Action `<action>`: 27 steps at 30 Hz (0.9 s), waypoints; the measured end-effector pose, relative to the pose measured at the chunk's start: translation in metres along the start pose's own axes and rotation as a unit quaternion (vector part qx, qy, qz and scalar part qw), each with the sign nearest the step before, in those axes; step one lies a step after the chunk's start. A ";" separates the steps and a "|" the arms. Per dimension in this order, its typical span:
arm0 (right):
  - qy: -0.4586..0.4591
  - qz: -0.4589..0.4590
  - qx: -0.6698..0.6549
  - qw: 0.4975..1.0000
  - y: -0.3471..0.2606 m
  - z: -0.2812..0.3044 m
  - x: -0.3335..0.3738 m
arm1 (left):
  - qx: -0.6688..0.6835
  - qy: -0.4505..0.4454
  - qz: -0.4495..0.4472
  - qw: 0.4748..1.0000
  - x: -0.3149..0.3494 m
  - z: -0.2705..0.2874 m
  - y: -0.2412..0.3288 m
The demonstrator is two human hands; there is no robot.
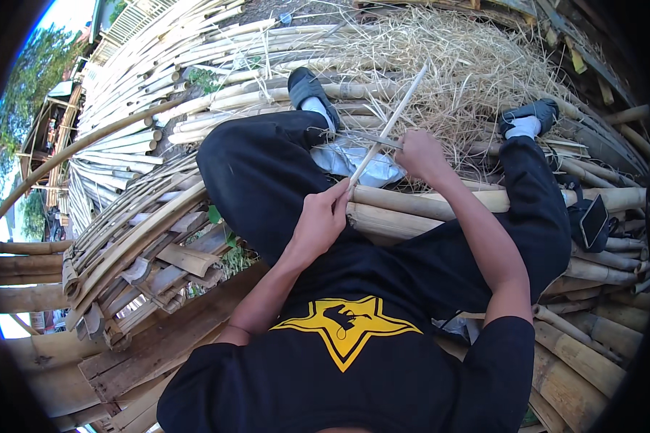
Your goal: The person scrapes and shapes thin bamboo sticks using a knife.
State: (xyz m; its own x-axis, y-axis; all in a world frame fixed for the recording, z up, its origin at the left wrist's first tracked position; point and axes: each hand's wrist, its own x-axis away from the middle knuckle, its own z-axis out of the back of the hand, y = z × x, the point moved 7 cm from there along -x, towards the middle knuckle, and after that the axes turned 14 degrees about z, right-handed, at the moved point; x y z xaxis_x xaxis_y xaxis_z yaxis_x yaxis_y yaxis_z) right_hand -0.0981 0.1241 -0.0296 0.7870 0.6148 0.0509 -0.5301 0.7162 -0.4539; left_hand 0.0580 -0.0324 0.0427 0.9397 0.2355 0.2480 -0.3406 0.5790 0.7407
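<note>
My left hand (321, 222) is closed around the lower end of a pale bamboo strip (406, 99), which slants up and away to the right. My right hand (420, 156) grips a knife (372, 138), its handle hidden in my fist. The narrow grey blade points left and crosses the strip; it appears to touch it, partway along. Below the blade, a white plastic sack (377, 170) lies crumpled between my legs. Right beside my left hand are the ends of thick bamboo poles (404, 202).
A heap of straw-like shavings (462, 68) spreads beyond my feet. Rows of long bamboo poles (217, 65) cover the ground ahead. Split bamboo pieces (188, 260) are stacked at my left. A dark phone-like device (594, 220) lies on poles beyond my right knee.
</note>
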 end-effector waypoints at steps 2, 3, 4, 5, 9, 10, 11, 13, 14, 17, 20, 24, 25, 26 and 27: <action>0.017 -0.062 0.005 0.998 0.031 -0.006 -0.002 | 0.021 0.000 0.011 1.000 0.004 0.001 -0.009; 0.031 -0.102 0.014 0.994 0.064 -0.010 -0.009 | 0.044 0.000 0.024 0.999 0.008 0.002 -0.014; 0.022 -0.165 0.001 0.986 0.109 -0.003 -0.008 | 0.043 -0.004 0.024 0.999 0.019 0.004 -0.018; 0.072 -0.279 -0.009 0.958 0.177 0.004 0.009 | 0.042 -0.047 0.046 0.997 0.030 0.002 -0.022; 0.155 -0.341 -0.068 0.925 0.235 0.041 0.031 | 0.062 -0.058 0.087 0.993 0.034 0.006 -0.038; 0.185 -0.333 -0.114 0.917 0.244 0.034 0.027 | 0.077 -0.045 0.073 0.993 0.024 0.005 -0.032; 0.202 -0.294 -0.307 0.882 0.218 0.020 0.015 | 0.086 -0.043 0.085 0.992 0.019 0.005 -0.032; 0.200 -0.206 -0.561 0.776 0.127 0.019 -0.004 | 0.111 -0.066 0.097 0.987 0.014 0.000 -0.033; 0.191 -0.166 -0.629 0.735 0.092 0.027 -0.006 | 0.139 -0.096 0.107 0.980 0.010 -0.005 -0.032; 0.193 -0.127 -0.652 0.723 0.053 0.038 -0.006 | 0.133 -0.155 0.109 0.973 0.013 -0.015 -0.026; 0.261 -0.128 -0.595 0.749 0.056 0.042 -0.003 | 0.178 -0.229 0.156 0.944 0.019 -0.020 -0.022; 0.263 -0.118 -0.607 0.740 0.046 0.044 0.001 | 0.208 -0.233 0.100 0.945 0.002 -0.037 -0.017; 0.257 -0.119 -0.592 0.754 0.040 0.044 0.002 | 0.249 -0.244 0.113 0.931 -0.004 -0.043 -0.012; 0.251 -0.118 -0.578 0.768 0.033 0.045 0.001 | 0.288 -0.253 0.125 0.915 -0.011 -0.046 -0.005; 0.239 -0.117 -0.565 0.781 0.028 0.044 0.001 | 0.297 -0.275 0.144 0.903 -0.014 -0.048 0.004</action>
State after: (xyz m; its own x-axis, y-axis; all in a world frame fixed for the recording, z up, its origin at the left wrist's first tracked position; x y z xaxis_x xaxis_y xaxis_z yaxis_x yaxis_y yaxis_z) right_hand -0.1258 0.1593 -0.0028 0.9917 0.1235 0.0350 0.0505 -0.1243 -0.9910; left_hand 0.0422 0.0041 0.0123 0.7435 -0.2074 0.6358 -0.6507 -0.0046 0.7593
